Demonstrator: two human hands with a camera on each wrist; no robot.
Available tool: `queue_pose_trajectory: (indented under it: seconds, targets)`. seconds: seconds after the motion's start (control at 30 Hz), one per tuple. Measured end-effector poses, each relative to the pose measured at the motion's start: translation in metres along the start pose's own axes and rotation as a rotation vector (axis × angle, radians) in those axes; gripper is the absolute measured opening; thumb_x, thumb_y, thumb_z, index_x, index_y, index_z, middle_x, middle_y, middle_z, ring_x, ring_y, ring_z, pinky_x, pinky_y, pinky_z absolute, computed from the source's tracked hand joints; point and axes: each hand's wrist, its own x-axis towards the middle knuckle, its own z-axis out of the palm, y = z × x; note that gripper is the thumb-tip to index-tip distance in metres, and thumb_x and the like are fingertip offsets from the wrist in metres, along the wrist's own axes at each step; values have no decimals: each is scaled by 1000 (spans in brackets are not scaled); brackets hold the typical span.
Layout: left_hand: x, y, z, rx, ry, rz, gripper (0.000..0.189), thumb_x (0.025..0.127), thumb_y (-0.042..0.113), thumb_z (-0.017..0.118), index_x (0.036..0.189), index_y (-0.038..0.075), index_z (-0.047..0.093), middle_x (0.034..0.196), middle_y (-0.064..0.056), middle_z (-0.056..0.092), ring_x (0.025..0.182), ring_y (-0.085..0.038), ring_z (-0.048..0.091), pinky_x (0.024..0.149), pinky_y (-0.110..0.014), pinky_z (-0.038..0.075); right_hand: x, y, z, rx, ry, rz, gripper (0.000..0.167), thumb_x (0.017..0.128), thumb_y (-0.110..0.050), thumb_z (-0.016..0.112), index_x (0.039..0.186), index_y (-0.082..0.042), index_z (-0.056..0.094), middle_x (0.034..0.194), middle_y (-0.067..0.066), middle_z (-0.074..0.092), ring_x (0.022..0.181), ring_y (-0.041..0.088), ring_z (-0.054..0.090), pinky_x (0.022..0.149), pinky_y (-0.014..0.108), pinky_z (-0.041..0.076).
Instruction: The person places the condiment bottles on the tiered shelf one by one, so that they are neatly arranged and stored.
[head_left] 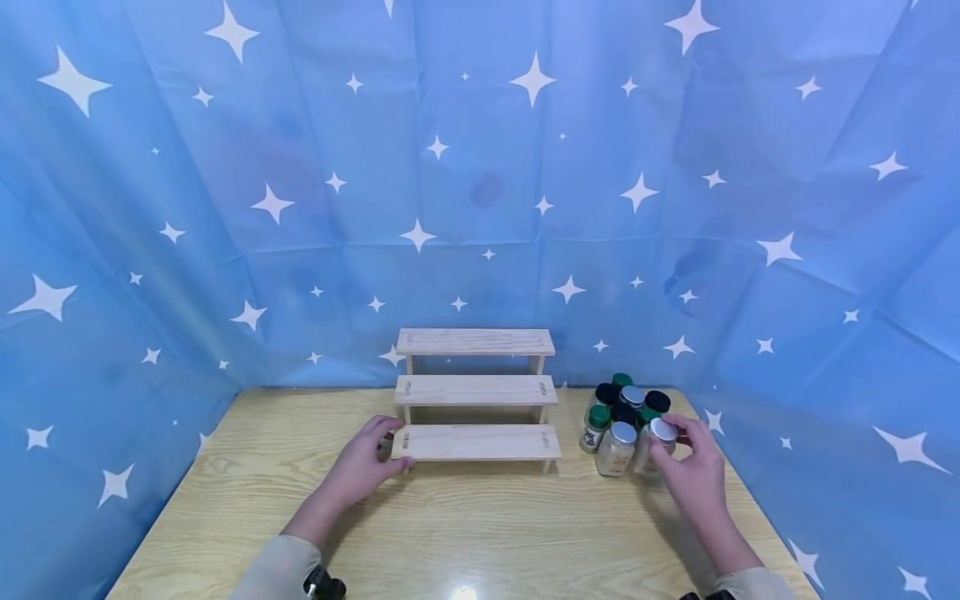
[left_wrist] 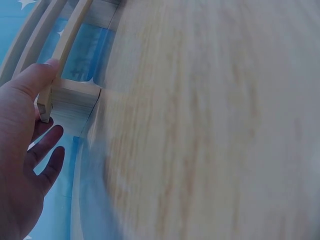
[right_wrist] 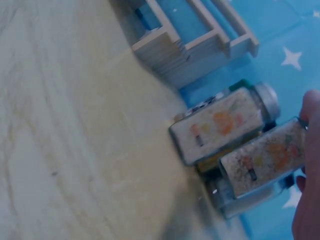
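A three-step wooden rack (head_left: 476,390) stands against the backdrop. At the left end of its lowest step my left hand (head_left: 367,460) pinches the board, thumb on top and a finger beneath, as the left wrist view shows. To the right, my right hand (head_left: 693,467) holds a silver-lidded spice jar (right_wrist: 267,159) by its lid. Beside it is a second silver-lidded jar (head_left: 617,450) with a pale filling and a printed label. A smaller green-capped spice bottle (head_left: 595,429) stands to its left. My right fingers are partly out of frame in the right wrist view.
Behind the two front jars is a tight cluster of more jars, among them a black-capped one (head_left: 657,404) and another silver-lidded one (head_left: 632,397). The wood-grain table (head_left: 480,533) ends at a blue star-printed curtain (head_left: 480,192) on the back and both sides.
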Motion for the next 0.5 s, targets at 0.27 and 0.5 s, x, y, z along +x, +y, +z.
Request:
queue_pose_trajectory:
  seconds: [0.27,0.5]
  targets:
    - [-1,0,0,6,-4,1,70,94,38,92,153,14,63,151,-1,61,126,-25,66,105,-50,59,20,-29,-10,57,38,-118,40,90,6,85,128,3,72,119,12,66,106,6,55,94,8,43]
    - [0,-1,-1,4,-3,3,71,93,40,93,152,13,64,151,-2,61,125,-25,66,105,-50,59,41,-46,-13,94,64,-218,38,88,10,84,124,6,73,116,15,66,104,8,56,93,11,45]
